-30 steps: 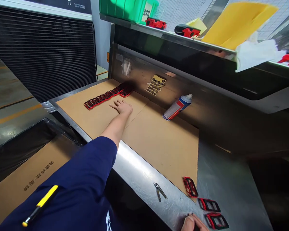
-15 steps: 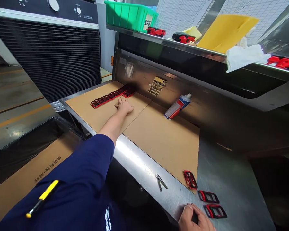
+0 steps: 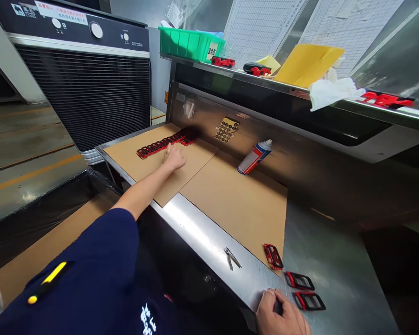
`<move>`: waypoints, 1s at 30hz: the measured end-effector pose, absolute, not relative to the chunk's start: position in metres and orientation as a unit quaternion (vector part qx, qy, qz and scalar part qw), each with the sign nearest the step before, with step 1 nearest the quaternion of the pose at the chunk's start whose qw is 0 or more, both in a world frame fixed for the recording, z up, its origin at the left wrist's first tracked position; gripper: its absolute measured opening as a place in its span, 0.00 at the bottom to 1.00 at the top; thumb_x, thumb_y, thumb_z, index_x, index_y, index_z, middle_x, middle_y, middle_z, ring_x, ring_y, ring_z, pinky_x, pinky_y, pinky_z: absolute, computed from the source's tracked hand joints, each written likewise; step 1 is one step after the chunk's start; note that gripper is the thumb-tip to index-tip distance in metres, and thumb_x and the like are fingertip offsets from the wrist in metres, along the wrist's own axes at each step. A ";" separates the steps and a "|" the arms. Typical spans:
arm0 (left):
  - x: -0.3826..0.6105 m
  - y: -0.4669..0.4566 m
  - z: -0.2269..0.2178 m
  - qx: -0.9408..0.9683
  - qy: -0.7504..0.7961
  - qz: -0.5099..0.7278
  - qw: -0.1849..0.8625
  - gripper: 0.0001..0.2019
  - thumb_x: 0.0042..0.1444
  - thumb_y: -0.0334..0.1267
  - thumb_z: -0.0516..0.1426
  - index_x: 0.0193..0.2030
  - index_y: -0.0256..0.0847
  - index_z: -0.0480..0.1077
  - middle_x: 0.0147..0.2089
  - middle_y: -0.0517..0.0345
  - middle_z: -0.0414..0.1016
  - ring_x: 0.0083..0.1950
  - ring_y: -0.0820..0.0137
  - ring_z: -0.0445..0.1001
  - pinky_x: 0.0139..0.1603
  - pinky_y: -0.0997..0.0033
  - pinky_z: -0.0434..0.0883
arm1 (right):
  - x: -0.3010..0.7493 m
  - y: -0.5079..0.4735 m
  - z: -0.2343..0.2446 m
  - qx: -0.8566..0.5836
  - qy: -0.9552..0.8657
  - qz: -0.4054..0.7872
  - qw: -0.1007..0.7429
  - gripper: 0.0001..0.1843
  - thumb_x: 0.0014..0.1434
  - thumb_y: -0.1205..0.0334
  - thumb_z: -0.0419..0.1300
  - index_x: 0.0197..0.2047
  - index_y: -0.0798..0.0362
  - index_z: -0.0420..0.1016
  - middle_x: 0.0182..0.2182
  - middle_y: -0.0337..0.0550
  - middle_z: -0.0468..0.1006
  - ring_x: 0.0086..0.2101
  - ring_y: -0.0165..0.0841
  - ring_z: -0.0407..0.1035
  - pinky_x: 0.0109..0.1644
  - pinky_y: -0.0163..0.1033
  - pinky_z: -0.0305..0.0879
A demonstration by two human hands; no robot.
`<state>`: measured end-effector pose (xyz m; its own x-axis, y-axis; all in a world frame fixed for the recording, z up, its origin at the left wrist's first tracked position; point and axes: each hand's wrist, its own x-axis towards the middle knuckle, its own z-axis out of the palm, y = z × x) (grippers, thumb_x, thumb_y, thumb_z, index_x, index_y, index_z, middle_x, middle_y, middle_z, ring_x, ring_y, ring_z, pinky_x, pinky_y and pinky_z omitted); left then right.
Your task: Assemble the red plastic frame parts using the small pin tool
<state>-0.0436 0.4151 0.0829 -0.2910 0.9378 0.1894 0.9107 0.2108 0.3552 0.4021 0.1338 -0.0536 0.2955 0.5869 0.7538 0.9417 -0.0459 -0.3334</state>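
On the brown cardboard, a row of red-and-black plastic frames [image 3: 157,146] overlaps in a line toward the back wall. My left hand [image 3: 175,157] is at the near edge of this row, fingers bent and drawn together, fingertips against the frames. Whatever it may grip is hidden. Down at the table's front edge rests my right hand [image 3: 281,312], curled closed around a dark gap whose contents I cannot make out. Just beyond it lie two loose frames, an upper frame [image 3: 300,280] and a lower frame [image 3: 310,301]. Another frame [image 3: 273,256] sits on the cardboard corner.
Small nippers [image 3: 232,258] lie on the metal table edge [image 3: 202,232]. A spray can [image 3: 254,158] stands on the cardboard sheet [image 3: 230,200]. Above runs a shelf with a green bin [image 3: 186,44], a yellow sheet [image 3: 309,65] and a white cloth [image 3: 333,93].
My left hand has shifted slightly left to the row of frames, its fingers drawing in from a spread pose. My right hand stays at the table edge. The view has tilted a little.
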 end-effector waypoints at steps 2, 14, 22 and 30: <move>-0.050 0.383 0.069 0.596 0.781 0.188 0.014 0.36 0.63 0.54 0.53 0.74 0.41 0.58 0.83 0.49 0.40 0.83 0.50 0.33 0.81 0.43 0.35 | 0.400 0.135 -0.050 -0.684 -0.555 -0.214 0.423 0.07 0.56 0.60 0.59 0.29 0.48 0.78 0.27 0.46 0.81 0.29 0.42 0.74 0.38 0.45 0.66; -0.055 0.326 0.034 0.689 0.698 0.189 -0.046 0.29 0.62 0.49 0.48 0.62 0.31 0.70 0.67 0.39 0.71 0.73 0.45 0.62 0.74 0.43 0.59 | 0.383 0.128 -0.046 -0.777 -0.445 -0.139 0.422 0.11 0.62 0.57 0.55 0.35 0.51 0.77 0.37 0.50 0.82 0.43 0.42 0.75 0.53 0.47 0.70; -0.014 0.252 -0.010 0.749 0.617 0.242 -0.025 0.24 0.64 0.49 0.49 0.57 0.37 0.74 0.65 0.46 0.76 0.73 0.49 0.65 0.77 0.46 0.57 | 0.442 0.153 -0.011 -0.870 -0.335 -0.029 0.362 0.40 0.60 0.44 0.59 0.70 0.57 0.64 0.70 0.65 0.60 0.67 0.52 0.58 0.68 0.55 0.58; -0.011 0.253 -0.006 0.744 0.619 0.250 -0.030 0.21 0.64 0.46 0.50 0.53 0.39 0.77 0.64 0.50 0.77 0.71 0.51 0.67 0.75 0.47 0.60 | 0.409 0.217 0.015 -0.883 -0.374 0.070 0.274 0.46 0.53 0.29 0.62 0.67 0.47 0.72 0.75 0.57 0.54 0.73 0.65 0.40 0.70 0.76 0.42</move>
<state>-0.0111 0.2528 -0.0060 0.1098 0.9061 0.4086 0.9360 -0.2326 0.2642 0.4093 0.2174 0.0152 0.7108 0.6987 0.0812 0.6218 -0.5702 -0.5369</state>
